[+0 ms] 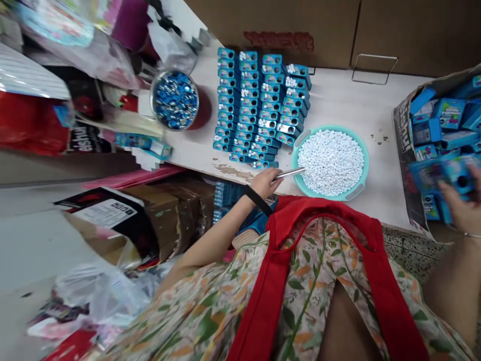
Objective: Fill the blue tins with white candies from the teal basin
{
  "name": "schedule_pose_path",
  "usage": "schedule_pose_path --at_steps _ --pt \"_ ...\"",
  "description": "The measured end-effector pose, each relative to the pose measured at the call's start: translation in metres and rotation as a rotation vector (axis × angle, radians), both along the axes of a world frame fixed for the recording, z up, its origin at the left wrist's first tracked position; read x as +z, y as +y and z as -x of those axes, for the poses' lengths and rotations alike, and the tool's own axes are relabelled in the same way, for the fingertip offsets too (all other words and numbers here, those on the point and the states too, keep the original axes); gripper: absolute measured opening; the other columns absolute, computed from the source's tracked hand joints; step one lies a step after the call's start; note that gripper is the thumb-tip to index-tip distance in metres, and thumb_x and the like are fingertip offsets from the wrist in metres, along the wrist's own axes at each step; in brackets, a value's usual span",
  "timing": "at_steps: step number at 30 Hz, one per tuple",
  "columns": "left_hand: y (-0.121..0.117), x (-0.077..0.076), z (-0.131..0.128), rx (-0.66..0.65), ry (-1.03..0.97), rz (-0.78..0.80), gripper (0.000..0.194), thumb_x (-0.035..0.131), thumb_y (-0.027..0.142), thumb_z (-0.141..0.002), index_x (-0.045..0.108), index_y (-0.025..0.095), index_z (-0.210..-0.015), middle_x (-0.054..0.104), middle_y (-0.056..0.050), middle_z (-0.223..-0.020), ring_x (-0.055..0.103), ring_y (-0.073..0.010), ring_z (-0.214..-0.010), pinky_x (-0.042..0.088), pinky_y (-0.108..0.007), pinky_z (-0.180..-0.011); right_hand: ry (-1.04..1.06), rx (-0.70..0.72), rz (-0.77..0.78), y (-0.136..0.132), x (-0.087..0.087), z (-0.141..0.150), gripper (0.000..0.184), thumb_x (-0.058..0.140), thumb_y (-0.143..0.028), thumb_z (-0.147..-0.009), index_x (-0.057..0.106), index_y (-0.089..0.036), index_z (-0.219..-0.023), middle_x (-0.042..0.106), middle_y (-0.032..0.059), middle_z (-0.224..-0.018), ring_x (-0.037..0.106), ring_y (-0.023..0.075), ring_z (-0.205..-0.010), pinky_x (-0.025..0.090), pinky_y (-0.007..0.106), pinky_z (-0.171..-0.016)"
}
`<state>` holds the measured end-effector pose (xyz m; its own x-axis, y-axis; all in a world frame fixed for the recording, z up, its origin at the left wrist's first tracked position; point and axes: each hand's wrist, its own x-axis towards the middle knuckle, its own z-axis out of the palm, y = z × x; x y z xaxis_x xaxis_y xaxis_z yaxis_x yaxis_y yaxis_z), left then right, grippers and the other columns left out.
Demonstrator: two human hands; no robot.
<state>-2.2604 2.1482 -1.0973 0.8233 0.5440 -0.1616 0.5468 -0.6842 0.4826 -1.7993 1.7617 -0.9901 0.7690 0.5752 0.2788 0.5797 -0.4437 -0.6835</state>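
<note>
My left hand (266,183) is closed around the handle of a slim shiny metal utensil (289,173). The utensil's far end reaches over the rim of a turquoise plastic basin (367,163) and among small white pellets (330,160); whether it is a spoon or tongs I cannot tell. On the right, my right hand (464,203), slightly blurred, grips small blue boxes (459,178) with a round dark hole showing, over an open carton (404,150) of similar boxes. Rows of upright blue boxes (259,108) stand left of the basin, some with white pellets at their tops.
A round metal container (153,103) of blue and silver pieces stands at the table's left. Bags and packaging (93,55) crowd the far left. Large brown cartons (278,25) line the back, and an opened cardboard box (165,215) sits below the table edge.
</note>
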Motion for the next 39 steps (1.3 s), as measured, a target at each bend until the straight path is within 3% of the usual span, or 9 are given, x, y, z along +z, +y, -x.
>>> schedule_pose_path --at_steps 2,5,8,12,17,23,31,35,39 --pt "-0.003 -0.005 0.009 0.013 0.060 -0.039 0.026 0.063 0.034 -0.104 0.076 0.020 -0.122 0.076 -0.014 -0.116 0.072 -0.0285 -0.104 0.057 -0.037 -0.089 0.254 0.258 0.081 0.010 0.011 0.056 0.060 0.084 -0.076 -0.081 0.072 -0.065 -0.139 0.082 0.0094 -0.120 0.079 0.0439 -0.106 0.066 0.073 -0.085" --pt "-0.020 -0.028 -0.015 0.005 0.075 -0.061 0.021 0.063 0.031 -0.105 0.077 0.019 -0.116 0.075 -0.014 -0.110 0.071 -0.0279 -0.098 0.054 -0.035 -0.082 0.632 0.531 0.163 0.024 0.002 0.117 0.055 0.084 -0.072 -0.084 0.081 -0.044 -0.131 0.081 0.0080 -0.114 0.081 0.0316 -0.101 0.073 0.051 -0.082" --pt "-0.042 -0.057 -0.062 0.022 0.005 -0.057 0.016 0.064 0.028 -0.106 0.076 0.020 -0.113 0.074 -0.013 -0.111 0.071 -0.0269 -0.099 0.052 -0.034 -0.080 0.849 0.439 0.083 0.034 -0.019 0.149 0.064 0.094 -0.071 -0.073 0.077 -0.034 -0.122 0.080 0.0076 -0.118 0.080 0.0273 -0.103 0.073 0.042 -0.086" --pt "-0.055 -0.082 -0.100 0.056 -0.082 -0.018 0.017 0.063 0.030 -0.108 0.073 0.021 -0.119 0.074 -0.013 -0.120 0.070 -0.0269 -0.108 0.053 -0.033 -0.084 0.907 0.199 -0.006 0.045 -0.050 0.163 0.065 0.096 -0.075 -0.066 0.071 -0.032 -0.108 0.076 0.0005 -0.096 0.074 0.0221 -0.085 0.069 0.040 -0.083" --pt "-0.056 -0.089 -0.109 0.000 -0.084 0.026 0.026 0.060 0.030 -0.108 0.070 0.018 -0.129 0.074 -0.016 -0.128 0.070 -0.0282 -0.116 0.055 -0.035 -0.094 0.720 0.059 -0.114 0.064 -0.078 0.155 0.061 0.086 -0.075 -0.075 0.068 -0.030 -0.112 0.075 0.0027 -0.104 0.073 0.0242 -0.097 0.065 0.045 -0.097" --pt "-0.057 -0.092 -0.128 0.008 -0.103 0.105 0.025 0.063 0.024 -0.103 0.071 0.016 -0.125 0.074 -0.016 -0.128 0.069 -0.0286 -0.118 0.054 -0.037 -0.098 0.401 0.068 0.016 0.075 -0.090 0.140 0.062 0.078 -0.070 -0.086 0.063 -0.026 -0.127 0.074 0.0075 -0.114 0.073 0.0258 -0.097 0.064 0.048 -0.094" --pt "-0.034 -0.061 -0.102 -0.118 -0.255 0.175 0.054 0.061 0.057 -0.109 0.069 0.017 -0.144 0.075 -0.013 -0.117 0.071 -0.0241 -0.102 0.055 -0.033 -0.092 -0.029 0.224 0.217 0.074 -0.082 0.119 0.043 0.065 -0.057 -0.099 0.064 -0.027 -0.131 0.074 0.0123 -0.117 0.069 0.0338 -0.110 0.061 0.055 -0.101" --pt "-0.026 -0.029 -0.103 -0.243 -0.332 0.182 0.067 0.047 0.070 -0.111 0.071 0.016 -0.141 0.073 -0.013 -0.109 0.070 -0.0238 -0.099 0.055 -0.035 -0.093 -0.103 0.272 0.275 0.077 -0.079 0.115 0.044 0.063 -0.050 -0.099 0.065 -0.024 -0.134 0.073 0.0141 -0.118 0.065 0.0358 -0.111 0.057 0.055 -0.101" --pt "-0.023 0.012 -0.110 -0.313 -0.339 0.201 0.064 0.048 0.072 -0.110 0.074 0.018 -0.132 0.071 -0.011 -0.106 0.070 -0.0238 -0.101 0.056 -0.037 -0.097 -0.121 0.312 0.315 0.086 -0.074 0.118 0.044 0.061 -0.045 -0.099 0.066 -0.024 -0.137 0.072 0.0142 -0.119 0.062 0.0370 -0.110 0.054 0.057 -0.101"
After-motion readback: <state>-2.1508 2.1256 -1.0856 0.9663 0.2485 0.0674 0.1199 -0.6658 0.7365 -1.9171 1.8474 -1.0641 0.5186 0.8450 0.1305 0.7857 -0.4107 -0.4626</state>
